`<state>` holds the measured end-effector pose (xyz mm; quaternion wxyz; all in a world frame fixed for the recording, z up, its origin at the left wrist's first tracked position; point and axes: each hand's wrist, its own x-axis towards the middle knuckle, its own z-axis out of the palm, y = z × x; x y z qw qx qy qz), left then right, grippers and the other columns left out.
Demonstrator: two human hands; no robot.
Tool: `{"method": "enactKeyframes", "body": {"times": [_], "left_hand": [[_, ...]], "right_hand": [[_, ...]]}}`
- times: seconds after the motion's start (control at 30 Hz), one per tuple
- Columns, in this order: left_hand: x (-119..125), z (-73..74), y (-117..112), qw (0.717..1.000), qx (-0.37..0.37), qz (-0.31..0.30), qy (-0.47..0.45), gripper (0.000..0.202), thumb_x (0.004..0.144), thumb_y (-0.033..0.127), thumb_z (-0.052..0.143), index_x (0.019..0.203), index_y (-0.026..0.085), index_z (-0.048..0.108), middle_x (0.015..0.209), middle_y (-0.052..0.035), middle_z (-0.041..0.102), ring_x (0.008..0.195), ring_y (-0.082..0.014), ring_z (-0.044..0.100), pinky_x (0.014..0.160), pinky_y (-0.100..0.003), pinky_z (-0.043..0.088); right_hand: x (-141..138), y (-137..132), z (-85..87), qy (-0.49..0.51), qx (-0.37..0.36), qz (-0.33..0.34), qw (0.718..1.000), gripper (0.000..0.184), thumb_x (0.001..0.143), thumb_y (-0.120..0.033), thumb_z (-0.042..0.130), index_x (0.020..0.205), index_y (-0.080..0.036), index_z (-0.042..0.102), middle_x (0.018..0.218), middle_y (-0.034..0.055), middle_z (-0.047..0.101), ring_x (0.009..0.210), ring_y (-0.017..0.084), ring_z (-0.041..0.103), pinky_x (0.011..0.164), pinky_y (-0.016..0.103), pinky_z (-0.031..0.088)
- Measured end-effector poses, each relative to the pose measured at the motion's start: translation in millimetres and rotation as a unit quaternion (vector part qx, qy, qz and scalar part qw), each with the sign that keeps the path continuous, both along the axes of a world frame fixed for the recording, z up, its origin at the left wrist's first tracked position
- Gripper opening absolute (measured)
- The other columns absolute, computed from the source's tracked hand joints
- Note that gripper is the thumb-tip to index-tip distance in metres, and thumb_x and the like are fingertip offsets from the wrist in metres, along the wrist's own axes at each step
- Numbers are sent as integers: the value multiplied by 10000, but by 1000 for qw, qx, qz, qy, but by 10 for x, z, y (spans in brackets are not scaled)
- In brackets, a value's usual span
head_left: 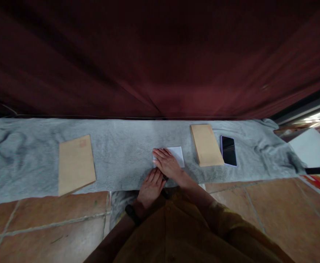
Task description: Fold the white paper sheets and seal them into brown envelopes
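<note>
A small white sheet of paper (177, 154) lies on a grey towel (121, 149) spread over the tiled floor. My right hand (167, 163) lies flat on the sheet's left part, fingers stretched out and together, pressing it down. My left hand (150, 186) rests flat just below it at the towel's near edge, fingers extended, touching the right hand; a dark band sits on its wrist. Part of the sheet is hidden under my right hand.
A brown envelope (75, 164) lies on the towel's left. A stack of brown envelopes (205, 145) sits to the right, with a dark phone (228, 150) beside it. A dark red curtain (160, 58) hangs behind. White and coloured papers (313, 148) lie far right.
</note>
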<state>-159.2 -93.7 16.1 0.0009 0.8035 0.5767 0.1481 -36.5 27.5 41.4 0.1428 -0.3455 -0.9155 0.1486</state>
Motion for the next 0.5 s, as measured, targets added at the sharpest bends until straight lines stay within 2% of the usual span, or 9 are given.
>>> {"method": "enactKeyframes", "body": {"times": [0.2,0.5], "left_hand": [[-1,22,0,1000,2,1,-16,372,1009,293,452,1262,131,672,1279,-151,699,1286,-294,601,1087,-445,486],[2,37,6,1000,7,-1,-21,353,992,237,459,1244,129,680,1272,-156,699,1261,-289,614,1079,-444,499]], "right_hand": [[-22,25,-12,3,2,-4,1000,441,1072,-353,402,1429,-145,555,1530,93,504,1432,221,438,1234,446,308],[354,-357,-22,14,2,0,1000,441,1056,-346,443,1450,-169,534,1535,89,497,1439,225,434,1223,467,345]]}}
